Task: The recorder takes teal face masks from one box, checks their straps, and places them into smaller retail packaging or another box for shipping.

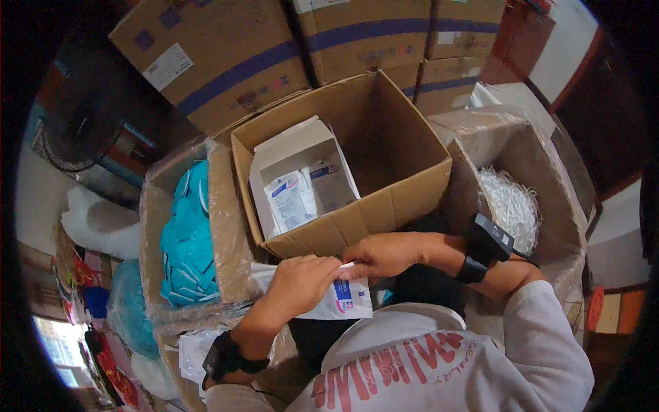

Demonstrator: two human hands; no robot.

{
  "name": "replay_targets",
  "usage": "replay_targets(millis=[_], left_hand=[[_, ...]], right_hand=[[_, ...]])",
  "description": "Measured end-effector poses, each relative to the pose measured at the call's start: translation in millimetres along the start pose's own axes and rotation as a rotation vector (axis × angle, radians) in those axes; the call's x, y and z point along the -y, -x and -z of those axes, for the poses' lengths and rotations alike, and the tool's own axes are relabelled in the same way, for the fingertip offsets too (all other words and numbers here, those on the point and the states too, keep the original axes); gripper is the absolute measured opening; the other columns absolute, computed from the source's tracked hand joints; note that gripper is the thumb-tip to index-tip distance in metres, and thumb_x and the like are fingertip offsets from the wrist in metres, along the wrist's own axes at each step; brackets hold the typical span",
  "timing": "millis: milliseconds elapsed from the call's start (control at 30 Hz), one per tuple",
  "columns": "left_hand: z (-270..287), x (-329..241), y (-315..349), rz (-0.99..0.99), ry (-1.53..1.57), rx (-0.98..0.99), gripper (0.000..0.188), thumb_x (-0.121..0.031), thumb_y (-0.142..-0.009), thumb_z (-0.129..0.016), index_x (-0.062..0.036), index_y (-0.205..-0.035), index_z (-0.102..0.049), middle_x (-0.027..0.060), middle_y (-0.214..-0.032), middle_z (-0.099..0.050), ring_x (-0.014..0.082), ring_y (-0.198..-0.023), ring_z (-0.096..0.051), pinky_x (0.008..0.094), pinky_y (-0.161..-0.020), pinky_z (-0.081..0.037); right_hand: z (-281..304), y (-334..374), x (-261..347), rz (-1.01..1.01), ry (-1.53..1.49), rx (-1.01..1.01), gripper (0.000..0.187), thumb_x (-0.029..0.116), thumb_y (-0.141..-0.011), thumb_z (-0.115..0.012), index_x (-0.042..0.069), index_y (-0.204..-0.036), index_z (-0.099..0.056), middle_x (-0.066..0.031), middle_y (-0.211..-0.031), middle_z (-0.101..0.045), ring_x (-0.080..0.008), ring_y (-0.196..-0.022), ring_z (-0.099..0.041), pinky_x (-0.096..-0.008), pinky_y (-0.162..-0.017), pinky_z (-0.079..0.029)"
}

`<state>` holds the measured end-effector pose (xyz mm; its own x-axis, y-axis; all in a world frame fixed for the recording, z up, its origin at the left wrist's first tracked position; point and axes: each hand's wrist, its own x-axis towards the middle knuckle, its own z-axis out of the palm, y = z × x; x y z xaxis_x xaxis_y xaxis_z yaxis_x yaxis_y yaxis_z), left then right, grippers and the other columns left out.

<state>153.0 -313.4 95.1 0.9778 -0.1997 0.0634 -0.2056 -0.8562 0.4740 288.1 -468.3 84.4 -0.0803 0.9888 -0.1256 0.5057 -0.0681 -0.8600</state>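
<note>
Head view: both hands' fingers (347, 266) apparently pinch a white packet (347, 300).

storeroom | stacked taped cartons (226, 62) | open packing boxes (343, 158)

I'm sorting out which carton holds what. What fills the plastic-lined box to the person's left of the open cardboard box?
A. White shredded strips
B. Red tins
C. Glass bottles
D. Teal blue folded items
D: the left box is heaped with teal blue folded items, while the white shredded strips lie in the box on the right.
</note>
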Motion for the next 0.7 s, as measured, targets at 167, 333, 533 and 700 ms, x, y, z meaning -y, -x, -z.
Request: replay_targets(millis=[167, 333, 533, 700], left_hand=[[-25.7, -10.3, 8.2, 0.045, 0.075, 0.032, 0.015, -0.022, -0.084, -0.05, -0.0081, -0.082, -0.056, 0.0115, -0.073, -0.058, 0.0309, -0.067, -0.057, 0.0397, -0.058, -0.044], [-52.0, -7.5, 11.4, 0.046, 0.055, 0.008, 0.017, -0.022, -0.085, -0.048, -0.0066, -0.081, -0.053, 0.0136, -0.071, -0.056, 0.0346, -0.067, -0.055, 0.0415, -0.057, -0.043], [-68.9, 5.0, 17.0, 0.254, 0.43, 0.019, 0.021, -0.019, -0.088, -0.043, -0.0012, -0.078, -0.048, 0.0162, -0.071, -0.052, 0.0315, -0.069, -0.055, 0.0392, -0.059, -0.041], [-131.6, 32.9, 31.6, 0.465, 0.776, -0.228, 0.025, -0.022, -0.09, -0.042, 0.0013, -0.089, -0.052, 0.0095, -0.077, -0.053, 0.0168, -0.073, -0.051, 0.03, -0.069, -0.041]], right_hand=[[-20.7, 18.6, 0.3, -0.093, 0.14, 0.008, 0.039, 0.038, -0.089, -0.044, 0.001, -0.082, -0.056, -0.0193, -0.073, -0.058, -0.0361, -0.067, -0.055, -0.0407, -0.06, -0.043], [-31.4, 29.3, -5.6, -0.155, 0.13, 0.006, 0.038, 0.037, -0.089, -0.042, 0.003, -0.08, -0.058, -0.0179, -0.073, -0.059, -0.038, -0.067, -0.056, -0.0437, -0.061, -0.044], [-37.1, 20.0, -15.1, 0.094, 0.725, -0.11, 0.021, 0.024, -0.082, -0.05, 0.007, -0.078, -0.06, -0.0107, -0.068, -0.06, -0.0278, -0.065, -0.06, -0.0384, -0.058, -0.047], [-62.4, 20.4, -5.9, 0.225, 0.836, -0.03, 0.015, 0.021, -0.077, -0.052, 0.007, -0.076, -0.056, -0.0064, -0.065, -0.056, -0.0236, -0.064, -0.058, -0.0337, -0.055, -0.047]])
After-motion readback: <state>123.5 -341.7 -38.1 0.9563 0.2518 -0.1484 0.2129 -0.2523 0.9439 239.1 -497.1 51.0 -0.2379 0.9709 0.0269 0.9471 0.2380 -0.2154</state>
